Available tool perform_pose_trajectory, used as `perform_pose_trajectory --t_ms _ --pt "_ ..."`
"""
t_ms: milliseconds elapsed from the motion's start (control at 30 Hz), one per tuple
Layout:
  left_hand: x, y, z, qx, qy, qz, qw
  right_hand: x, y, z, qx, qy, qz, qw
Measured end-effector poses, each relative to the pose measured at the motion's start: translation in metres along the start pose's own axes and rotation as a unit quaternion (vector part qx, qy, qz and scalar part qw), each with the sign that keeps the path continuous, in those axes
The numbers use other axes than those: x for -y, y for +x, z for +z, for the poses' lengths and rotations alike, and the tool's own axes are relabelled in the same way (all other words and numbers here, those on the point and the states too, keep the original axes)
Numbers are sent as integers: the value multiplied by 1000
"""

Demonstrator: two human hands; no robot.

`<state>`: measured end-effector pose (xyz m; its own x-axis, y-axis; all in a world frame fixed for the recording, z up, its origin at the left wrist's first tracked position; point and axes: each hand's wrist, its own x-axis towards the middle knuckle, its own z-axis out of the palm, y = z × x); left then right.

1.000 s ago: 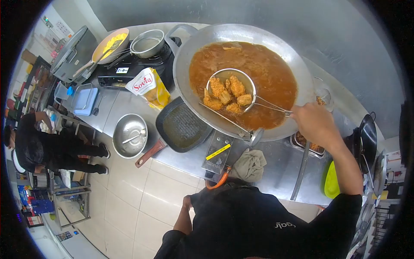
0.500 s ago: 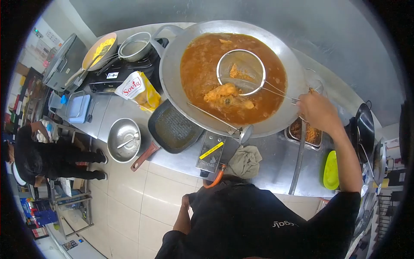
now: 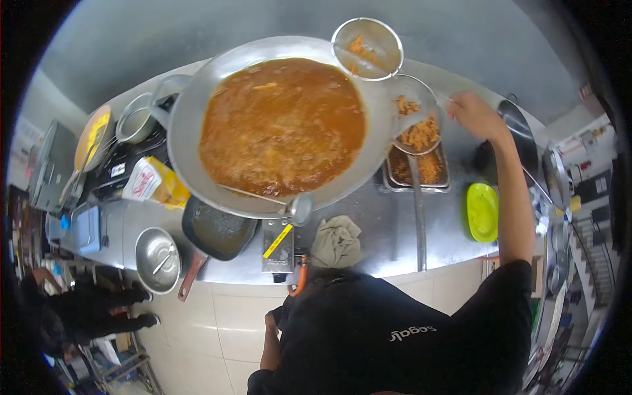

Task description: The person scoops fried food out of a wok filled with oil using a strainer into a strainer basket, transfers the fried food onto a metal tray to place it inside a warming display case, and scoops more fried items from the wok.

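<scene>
My right hand (image 3: 475,116) is closed on the thin wire handle of a round mesh strainer (image 3: 367,49). The strainer is raised over the far right rim of a big metal wok (image 3: 184,141), with orange-brown crumbs in its mesh. Bubbling brown oil (image 3: 283,125) fills the wok; no large fried piece shows at its surface. Under the strainer handle, a second mesh strainer (image 3: 417,113) with fried crumbs lies partly above a metal tray (image 3: 445,186) of crumbs. Low beside my body, my left hand (image 3: 270,321) is against dark cloth, its fingers mostly hidden.
A square grill pan (image 3: 220,227), a steel bowl (image 3: 158,260) and a yellow-white bag (image 3: 155,181) stand left of the wok. A grey cloth (image 3: 336,241) lies in front of it, a green dish (image 3: 482,212) to the right. A person in black (image 3: 92,309) is at the far left.
The strainer has come up out of the oil with crumbs in it, to the wok's far right rim. The large fried piece in the oil no longer shows. My view has shifted to the right.
</scene>
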<state>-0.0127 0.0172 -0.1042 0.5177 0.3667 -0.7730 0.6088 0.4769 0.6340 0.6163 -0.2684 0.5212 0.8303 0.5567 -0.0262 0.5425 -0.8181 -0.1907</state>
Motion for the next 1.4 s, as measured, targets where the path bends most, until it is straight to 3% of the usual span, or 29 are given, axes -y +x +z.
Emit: perform_pose_trajectory --t_ms 100,200,300,500,567,600,667,700,733,767,833,900,933,1033,1067,1167,1233,1300,1333,1400 --pt "-9 -4 4 15 104 24 994 -38 -14 -12 -31 -30 98 994" --pt "-16 -7 8 29 175 48 983 -88 -32 16 -174 -209 148 951" --pt "-21 -10 12 38 233 75 969 -105 -39 54 -81 -367 221 900" --pt "-35 -10 24 51 327 136 934 -163 -49 76 -74 -286 282 913" --pt "-39 -12 24 49 356 163 919 -185 -58 73 -105 -237 267 928" --pt "-41 -12 25 47 356 168 918 -253 -48 88 -46 -271 131 953" --pt "-37 -12 25 37 345 170 922 -244 -56 60 -7 -231 -13 973" --pt "-33 -10 26 31 322 160 932 -262 -45 60 -18 -231 -23 973" --pt "-25 -3 23 25 283 141 949 -213 -46 39 -13 -57 118 991" --pt "-19 3 21 17 242 121 963 -155 -48 15 -55 111 253 959" --pt "-6 17 19 1 68 92 993 -119 -32 -2 -81 99 170 977" --pt "0 30 10 47 188 270 943 -84 -7 -12 -108 27 50 993" --pt "13 44 6 33 168 238 956 -65 7 -15 -122 -9 -11 992" --pt "11 29 5 11 13 86 996 11 48 -12 -184 -254 -34 949" --pt "-2 11 12 8 -55 25 998 38 57 -12 -159 -294 -37 942" --pt "-18 -19 30 -106 -52 -90 989 103 85 -2 -80 -385 -25 919" --pt "-7 -22 31 -91 -6 -86 992 129 105 22 -20 -411 8 911" --pt "24 -17 24 -50 66 -49 995 157 97 34 63 -405 -43 911" --pt "20 -26 30 -72 -49 -78 993 171 92 40 106 -401 -69 907" --pt "11 -38 41 -124 -86 -123 981 191 93 52 180 -393 -115 894"
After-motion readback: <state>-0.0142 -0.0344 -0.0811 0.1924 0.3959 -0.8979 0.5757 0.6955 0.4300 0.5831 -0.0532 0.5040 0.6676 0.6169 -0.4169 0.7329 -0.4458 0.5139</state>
